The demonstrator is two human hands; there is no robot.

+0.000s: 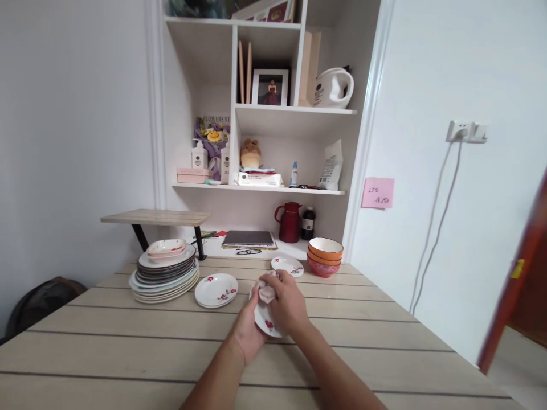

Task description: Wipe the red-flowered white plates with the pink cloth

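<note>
A small white plate with red flowers (265,322) is tilted up above the table, gripped at its left edge by my left hand (248,330). My right hand (290,302) is closed round a crumpled pale pink cloth (266,291) and presses it on the upper part of the plate. My fingers and the cloth cover much of that plate. To the left lie similar flowered plates (216,289), one on another. Behind my right hand rests another flowered plate (287,263).
A tall stack of plates (164,273) stands at the left, near a small raised wooden shelf (156,217). Stacked bowls (325,256) are at the back right. Behind are a red jug (290,222), a dark bottle (308,224), a laptop (249,238) and glasses (248,251).
</note>
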